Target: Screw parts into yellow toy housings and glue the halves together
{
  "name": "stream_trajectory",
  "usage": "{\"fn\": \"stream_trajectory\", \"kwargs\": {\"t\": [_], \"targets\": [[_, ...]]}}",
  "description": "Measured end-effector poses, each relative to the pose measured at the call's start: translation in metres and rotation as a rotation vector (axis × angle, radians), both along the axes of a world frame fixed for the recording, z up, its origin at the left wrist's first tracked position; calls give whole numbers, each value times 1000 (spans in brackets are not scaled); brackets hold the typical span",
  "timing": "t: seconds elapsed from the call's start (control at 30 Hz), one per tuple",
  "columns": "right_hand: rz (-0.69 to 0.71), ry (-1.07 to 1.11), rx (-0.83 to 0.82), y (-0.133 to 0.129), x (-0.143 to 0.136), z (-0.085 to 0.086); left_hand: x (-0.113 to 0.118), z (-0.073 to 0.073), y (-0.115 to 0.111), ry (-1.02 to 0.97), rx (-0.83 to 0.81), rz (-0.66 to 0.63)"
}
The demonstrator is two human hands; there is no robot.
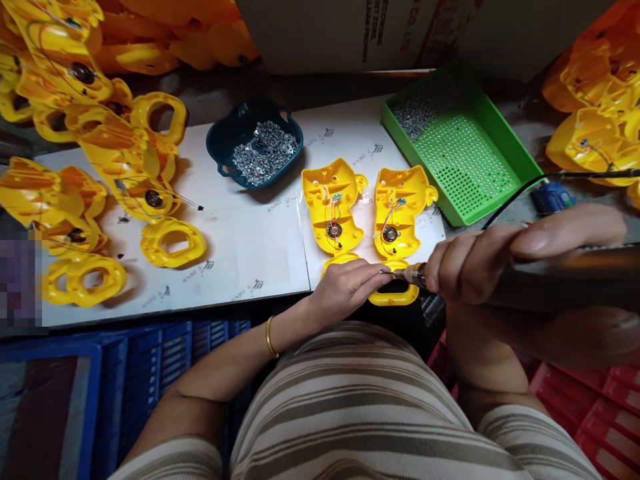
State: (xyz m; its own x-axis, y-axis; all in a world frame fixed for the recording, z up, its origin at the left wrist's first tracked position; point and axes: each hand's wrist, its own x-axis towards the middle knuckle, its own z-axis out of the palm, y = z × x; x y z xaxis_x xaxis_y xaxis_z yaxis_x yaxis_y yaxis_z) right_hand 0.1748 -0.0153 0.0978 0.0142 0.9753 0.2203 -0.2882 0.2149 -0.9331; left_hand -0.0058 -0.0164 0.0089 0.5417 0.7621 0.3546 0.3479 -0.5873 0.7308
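"Where does the nearer yellow shell (406,239) lie?"

"On the tabletop (255,247), just ahead and to the right of the left hand (343,290). Its long axis runs away from the body, while the dark power screwdriver (560,277) crosses it sideways. The bit (396,273) points left, over the shell's loop handle (395,299), straight at the left fingertips."

"Which hand is closer to it?"

"The left, by its fingertips. The right hand (480,263) is off to the right, its fingers wrapped firmly round the screwdriver."

"And the left's grip?"

"Thumb and fingers are drawn together in a pinch at the bit's end. Whether a screw sits between them, I cannot tell."

"How does the shell look?"

"Glossy yellow, hollow side up, with moulded ribs, a little green circuit board (401,201), thin wires and a dark round part (390,233). A matching shell (349,235) lies directly ahead of the left hand, parallel to it. Part of that one's near end is covered by the hand."
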Motion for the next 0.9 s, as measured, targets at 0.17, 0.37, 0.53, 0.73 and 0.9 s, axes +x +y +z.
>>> {"fn": "stream_trajectory", "kwargs": {"t": [0.17,0.37,0.53,0.73,0.9], "targets": [[13,2,129,3,-5,-2,-1,-3,0,1,-15,-7],[68,17,12,-2,-3,3,-1,-3,0,-13,-6,-23],[80,8,50,2,-1,-1,2,-2,1,8,-36,-51],[131,-11,159,9,9,-4,1,-4,-1,-2,-113,-25],[22,-56,234,14,19,-8,-3,5,-5,175,234,100]]}}
